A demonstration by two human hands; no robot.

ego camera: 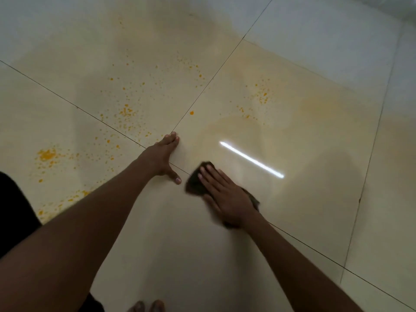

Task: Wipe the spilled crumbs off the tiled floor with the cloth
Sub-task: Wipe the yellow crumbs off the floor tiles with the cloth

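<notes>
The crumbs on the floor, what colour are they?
The crumbs are orange-yellow, seen in the head view.

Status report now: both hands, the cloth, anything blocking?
Left hand flat on floor. Right hand flat on dark cloth. Orange crumbs remain, far left. Nothing blocking.

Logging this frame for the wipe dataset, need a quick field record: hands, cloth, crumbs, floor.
left hand: flat on the floor, fingers straight, thumb spread, holding nothing
right hand: pressing flat on the cloth, fingers straight
cloth: dark, on the floor under the right hand, motion-blurred
crumbs: orange, scattered mostly ahead and left of the left hand; a smaller patch farther off to the right
tiled floor: glossy cream tiles, thin dark grout lines, bright strip of light reflected near the cloth
task state: crumbs still on the floor; cloth not on them
</notes>
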